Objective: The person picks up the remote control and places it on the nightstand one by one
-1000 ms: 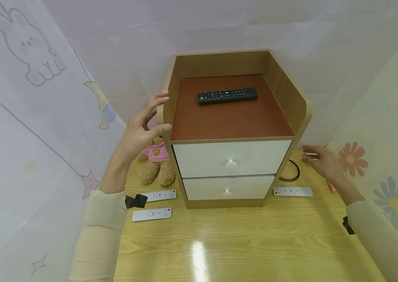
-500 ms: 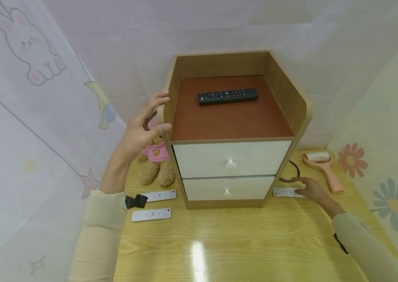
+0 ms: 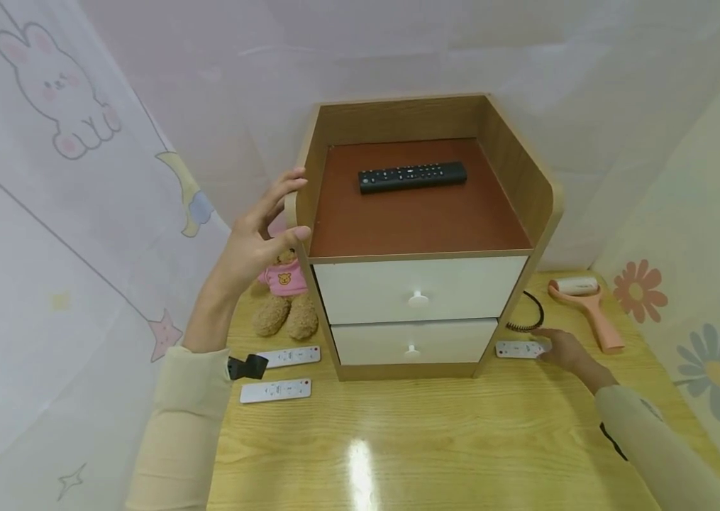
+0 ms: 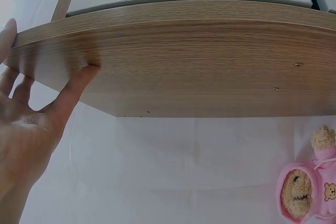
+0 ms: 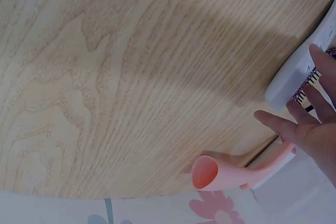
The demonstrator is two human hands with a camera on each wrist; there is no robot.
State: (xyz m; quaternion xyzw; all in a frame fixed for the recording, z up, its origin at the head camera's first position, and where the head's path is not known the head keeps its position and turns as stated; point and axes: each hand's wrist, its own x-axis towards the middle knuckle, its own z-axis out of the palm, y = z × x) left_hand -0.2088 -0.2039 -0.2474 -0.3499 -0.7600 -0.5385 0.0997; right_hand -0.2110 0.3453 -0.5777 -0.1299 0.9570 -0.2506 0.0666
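A small wooden cabinet (image 3: pixel 419 245) with two white drawers stands at the centre of the head view. My left hand (image 3: pixel 247 248) holds the upper edge of its left side panel (image 4: pixel 199 61), thumb near the front corner. On the cabinet's brown top lies a black remote control (image 3: pixel 412 177). My right hand (image 3: pixel 567 351) is at the right end of a white remote control (image 3: pixel 518 349) on the table. In the right wrist view its fingers spread over and past the end of the white remote; whether they touch it I cannot tell.
Left of the cabinet sit a teddy bear (image 3: pixel 286 301) in pink and two white remotes, the nearer (image 3: pixel 275 390) and the farther (image 3: pixel 294 356). To the right are a black toothed band (image 3: pixel 528 326) and a peach-handled lint roller (image 3: pixel 596 316). Printed cloth walls surround the wooden table (image 3: pixel 423 440).
My right hand has moved from over the lint roller, left and nearer, to the end of the white remote, uncovering the roller. The left hand keeps its place on the cabinet.
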